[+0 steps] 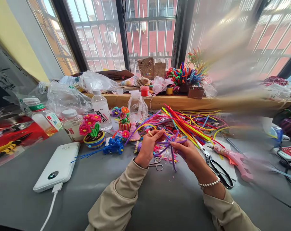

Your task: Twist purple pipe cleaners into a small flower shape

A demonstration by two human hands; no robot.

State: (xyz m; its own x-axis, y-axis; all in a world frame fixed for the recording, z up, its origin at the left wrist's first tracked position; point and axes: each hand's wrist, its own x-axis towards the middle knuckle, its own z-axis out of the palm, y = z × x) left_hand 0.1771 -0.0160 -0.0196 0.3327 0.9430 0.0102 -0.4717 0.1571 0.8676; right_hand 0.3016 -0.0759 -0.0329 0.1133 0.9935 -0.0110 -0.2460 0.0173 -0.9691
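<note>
My left hand (149,146) and my right hand (187,152) meet above the grey table (99,189), both pinched on purple pipe cleaners (171,144) twisted together between them. One purple end hangs down toward the table. Just behind my hands lies a heap of loose coloured pipe cleaners (186,123). Small scissors (157,163) lie under my left wrist. Black-handled scissors (215,165) lie right of my right hand.
A pink glue gun (234,158) lies at the right. A white power bank (57,166) with cable sits at the left. Pipe-cleaner flower pots (92,131), water bottles (101,109) and plastic bags stand behind. A blurred shape crosses the upper right.
</note>
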